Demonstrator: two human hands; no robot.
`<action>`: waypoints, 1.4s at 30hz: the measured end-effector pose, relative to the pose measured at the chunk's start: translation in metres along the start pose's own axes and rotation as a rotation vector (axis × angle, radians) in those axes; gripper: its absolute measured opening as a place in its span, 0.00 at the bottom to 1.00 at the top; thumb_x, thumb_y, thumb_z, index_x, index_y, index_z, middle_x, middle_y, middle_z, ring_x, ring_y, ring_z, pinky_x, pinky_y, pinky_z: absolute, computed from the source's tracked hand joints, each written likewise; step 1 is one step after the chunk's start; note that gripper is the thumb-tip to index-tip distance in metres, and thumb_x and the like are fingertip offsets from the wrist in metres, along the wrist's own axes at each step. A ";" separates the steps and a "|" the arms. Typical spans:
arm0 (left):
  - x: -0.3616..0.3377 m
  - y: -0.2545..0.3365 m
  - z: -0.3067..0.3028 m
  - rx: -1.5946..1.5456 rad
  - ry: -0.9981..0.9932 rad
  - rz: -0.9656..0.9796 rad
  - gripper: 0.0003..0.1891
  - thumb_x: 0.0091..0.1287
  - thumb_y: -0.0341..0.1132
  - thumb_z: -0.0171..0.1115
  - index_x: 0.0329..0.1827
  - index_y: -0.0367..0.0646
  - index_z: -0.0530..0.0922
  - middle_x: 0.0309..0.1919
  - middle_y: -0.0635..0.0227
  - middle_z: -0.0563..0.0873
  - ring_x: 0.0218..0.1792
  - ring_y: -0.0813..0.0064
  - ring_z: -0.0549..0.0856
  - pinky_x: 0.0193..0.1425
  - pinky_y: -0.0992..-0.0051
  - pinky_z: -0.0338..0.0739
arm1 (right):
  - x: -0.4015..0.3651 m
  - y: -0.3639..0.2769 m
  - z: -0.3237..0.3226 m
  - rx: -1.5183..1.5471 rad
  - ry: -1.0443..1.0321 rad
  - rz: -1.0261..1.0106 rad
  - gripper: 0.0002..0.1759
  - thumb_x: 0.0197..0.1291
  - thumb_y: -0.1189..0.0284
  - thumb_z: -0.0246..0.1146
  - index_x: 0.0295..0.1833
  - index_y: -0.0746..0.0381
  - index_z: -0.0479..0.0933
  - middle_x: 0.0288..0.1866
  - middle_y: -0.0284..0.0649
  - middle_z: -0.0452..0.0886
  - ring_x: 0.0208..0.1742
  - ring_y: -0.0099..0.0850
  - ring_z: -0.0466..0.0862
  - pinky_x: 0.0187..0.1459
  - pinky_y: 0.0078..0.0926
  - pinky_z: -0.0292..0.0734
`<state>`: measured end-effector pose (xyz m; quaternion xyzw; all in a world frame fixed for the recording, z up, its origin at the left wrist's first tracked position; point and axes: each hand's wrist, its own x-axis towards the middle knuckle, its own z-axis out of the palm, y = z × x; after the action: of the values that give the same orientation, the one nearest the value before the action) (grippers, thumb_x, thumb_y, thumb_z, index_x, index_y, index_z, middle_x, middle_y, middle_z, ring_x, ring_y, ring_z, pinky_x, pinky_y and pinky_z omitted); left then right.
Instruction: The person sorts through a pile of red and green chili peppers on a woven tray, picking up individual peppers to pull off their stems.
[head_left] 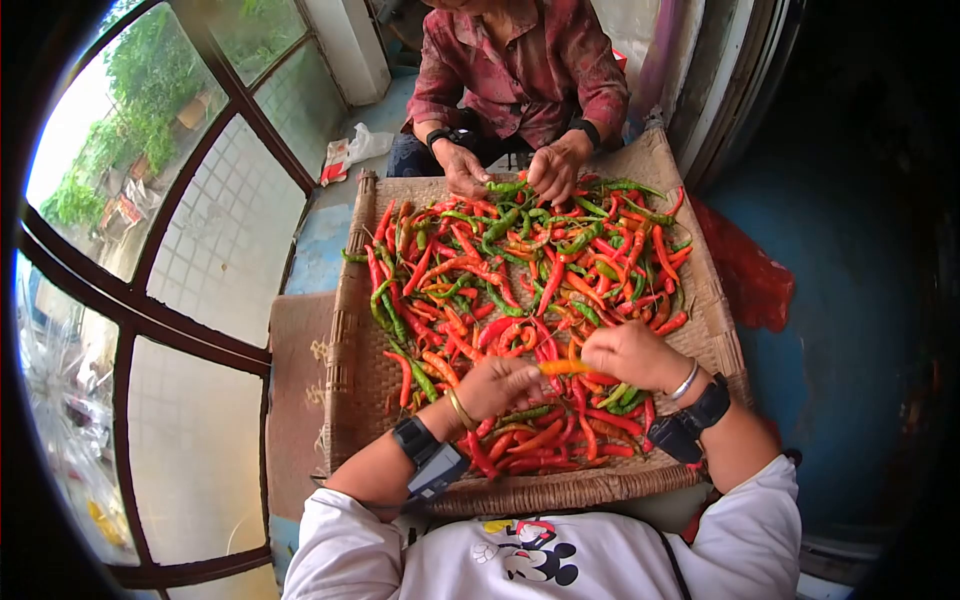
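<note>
An orange chili pepper (565,367) spans the gap between my two hands, above a spread of red, green and orange chili peppers (548,280). At its left end are the closed fingertips of my left hand (497,386). My right hand (637,357) is curled closed, pinching the pepper's other end. The peppers lie loosely on a woven tray (352,300) with a raised rim. Across the tray, another person's hands (465,170) work close over the peppers at the far edge, with a green pepper by their fingers.
A person in a red patterned shirt (515,75) sits opposite. Framed window panes (225,230) run along the left. A white plastic bag (370,143) lies on the floor near them. Red plastic (745,265) sticks out beyond the tray's right side.
</note>
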<state>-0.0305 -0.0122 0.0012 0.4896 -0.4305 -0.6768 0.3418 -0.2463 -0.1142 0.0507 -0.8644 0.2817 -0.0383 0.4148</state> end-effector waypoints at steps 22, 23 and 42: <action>0.013 -0.027 0.001 -0.152 0.068 -0.047 0.13 0.68 0.36 0.52 0.53 0.42 0.73 0.35 0.75 0.81 0.28 0.86 0.76 0.29 0.85 0.72 | 0.021 0.047 0.005 -0.942 0.571 -0.042 0.14 0.52 0.73 0.53 0.47 0.58 0.74 0.29 0.37 0.74 0.37 0.36 0.73 0.36 0.34 0.70; 0.013 -0.027 0.001 -0.153 0.070 -0.047 0.13 0.68 0.36 0.52 0.53 0.42 0.73 0.35 0.75 0.81 0.28 0.86 0.76 0.29 0.85 0.72 | 0.021 0.047 0.005 -0.942 0.570 -0.044 0.14 0.52 0.73 0.53 0.47 0.58 0.74 0.29 0.37 0.74 0.37 0.36 0.73 0.36 0.34 0.70; 0.014 -0.027 0.014 -0.086 0.107 0.427 0.18 0.62 0.27 0.59 0.56 0.40 0.70 0.42 0.72 0.74 0.39 0.85 0.76 0.42 0.82 0.74 | 0.004 -0.040 0.031 -0.460 0.471 -0.476 0.08 0.49 0.69 0.62 0.26 0.59 0.70 0.18 0.35 0.72 0.20 0.32 0.77 0.24 0.29 0.71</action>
<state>-0.0488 -0.0104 -0.0266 0.4073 -0.4765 -0.5800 0.5203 -0.2156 -0.0741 0.0592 -0.9432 0.1625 -0.2661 0.1145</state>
